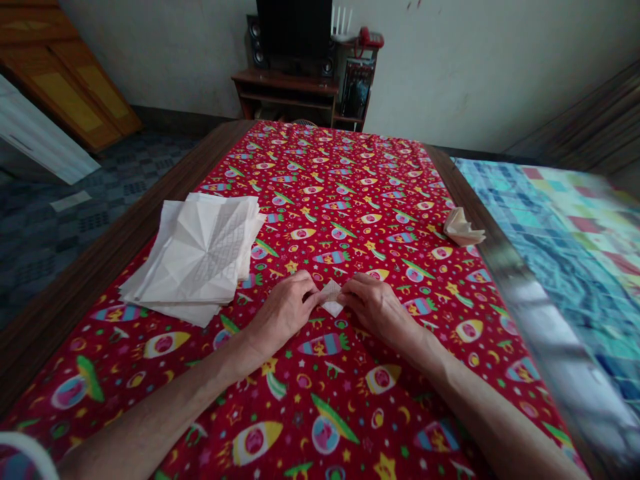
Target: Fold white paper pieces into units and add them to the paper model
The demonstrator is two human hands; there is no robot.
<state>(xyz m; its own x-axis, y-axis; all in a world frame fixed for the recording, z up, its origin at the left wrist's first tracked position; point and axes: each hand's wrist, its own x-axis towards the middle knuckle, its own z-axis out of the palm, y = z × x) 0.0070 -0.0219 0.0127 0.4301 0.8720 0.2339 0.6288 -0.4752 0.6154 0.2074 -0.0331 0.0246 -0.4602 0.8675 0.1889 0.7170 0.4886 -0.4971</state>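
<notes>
White rim (pixel 25 443), lower left: cut off by frame edge. Cloth (pixel 310 387): red, printed. Paper (pixel 332 307), frame centre, is small, pale, diamond-shaped; left hand (pixel 293 300) and right hand (pixel 376 303), fingers curled, pinch its opposite side corners, partly hiding them. Sheets (pixel 200 247), left: creased, loosely stacked. Wad (pixel 463 227), right: pleated; inner folds unclear.

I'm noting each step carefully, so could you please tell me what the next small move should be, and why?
Perhaps press the small paper flat against the red cloth, since the left hand and right hand have its opposite corners between their fingers, and the cloth lies beneath.
</notes>
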